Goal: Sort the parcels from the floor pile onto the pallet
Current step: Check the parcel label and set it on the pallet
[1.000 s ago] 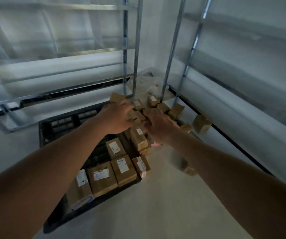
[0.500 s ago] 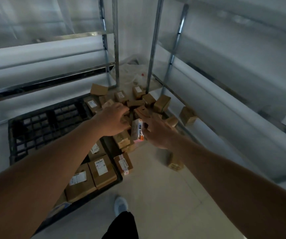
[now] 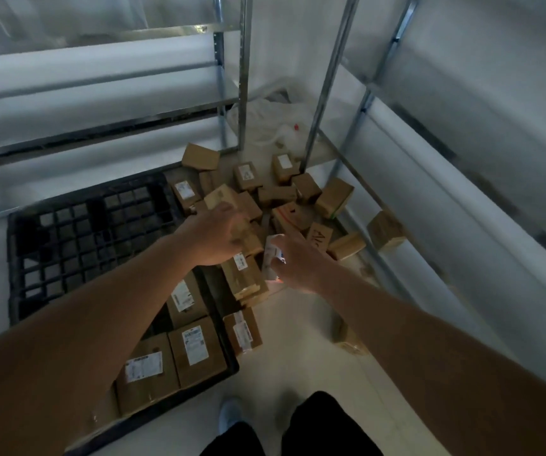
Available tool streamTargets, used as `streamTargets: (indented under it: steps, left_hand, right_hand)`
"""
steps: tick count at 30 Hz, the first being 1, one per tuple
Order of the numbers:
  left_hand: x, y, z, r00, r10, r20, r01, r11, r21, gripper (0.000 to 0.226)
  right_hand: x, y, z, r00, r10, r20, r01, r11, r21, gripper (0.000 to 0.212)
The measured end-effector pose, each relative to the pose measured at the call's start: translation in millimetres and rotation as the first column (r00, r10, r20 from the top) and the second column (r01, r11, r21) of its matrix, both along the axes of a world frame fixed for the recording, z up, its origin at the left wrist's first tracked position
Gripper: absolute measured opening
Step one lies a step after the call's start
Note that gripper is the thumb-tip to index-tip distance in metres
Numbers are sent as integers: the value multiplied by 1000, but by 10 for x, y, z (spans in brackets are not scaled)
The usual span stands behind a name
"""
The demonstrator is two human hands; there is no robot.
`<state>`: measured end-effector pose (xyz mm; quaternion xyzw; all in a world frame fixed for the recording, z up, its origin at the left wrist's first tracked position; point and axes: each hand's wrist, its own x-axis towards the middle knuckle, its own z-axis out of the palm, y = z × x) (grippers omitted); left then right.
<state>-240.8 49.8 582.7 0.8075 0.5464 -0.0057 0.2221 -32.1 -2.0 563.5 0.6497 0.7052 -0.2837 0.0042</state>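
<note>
- Head view: we look down at a black pallet [image 3: 77, 238] lying at nine o'clock of the frame centre, its grid mostly bare on the far side
- Along the pallet's near edge, around six to seven o'clock, sit labelled parcels [image 3: 195, 350] already placed, side by side and touching
- The floor pile [image 3: 274, 195] of brown boxes spreads from twelve to two o'clock, jumbled and tilted against the metal shelving [image 3: 243, 77] legs
- Our right hand [image 3: 298, 264] curls round a small white carton [image 3: 271, 255], pinching it upright just above the stacked boxes [image 3: 245, 278] at the pallet's corner
- Our left hand [image 3: 215, 238] reaches over the pile with fingers bent down onto a brown box; we cannot tell whether it grips that box or merely touches it
- A shoe [image 3: 228, 416] and dark trouser legs show at six o'clock
- Risk, as we judge it: the stack beside the pallet's corner leans, so brushing it with the carton could tip it onto the floor
- Pulling a low box from the pile could make its neighbours slide under the shelving
</note>
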Motion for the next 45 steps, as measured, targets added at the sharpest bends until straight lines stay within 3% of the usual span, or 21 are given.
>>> streamTargets:
  steps: [6,13,19,23,29,33,36,40,45]
  left_hand:
    - [34,744,-596,988,125,-96,-133,988,-77,70]
    - [282,1587,-1910,923,346,-169,-372,913,-167,75]
    - [456,2102,-3265,827,515,-225,-562,763,-320,83]
    - [552,2227,-4213,747,609,-265,-664,668,-336,87]
    - [668,2101,-5333,601,723,-341,-784,450,-428,114]
    - [703,1974,-5759,516,790,-331,-806,316,-501,129]
    - [741,1929,-5947,504,815,-285,-803,321,-501,138]
    - [726,1884,-6054,478,854,-205,-805,333,-490,134]
    - [425,1823,-5899,284,959,4,-775,232,-588,123]
  right_hand:
    - [67,1016,-585,983,182,38,-176,978,-114,44]
    - [262,2268,-1934,974,215,-76,-228,932,-280,38]
    - [289,2911,-3202,964,215,-153,-262,860,-439,37]
    - [277,3078,-4015,966,195,-167,-255,817,-518,51]
    - [344,3091,-5078,974,179,-142,-228,772,-593,51]
    - [376,2994,-5432,974,154,-168,-226,751,-621,50]
    - [393,2942,-5571,974,130,-184,-218,744,-631,50]
    - [387,2942,-5648,981,121,-153,-192,736,-649,53]
    - [196,2984,-5515,987,18,-159,-109,800,-590,40]
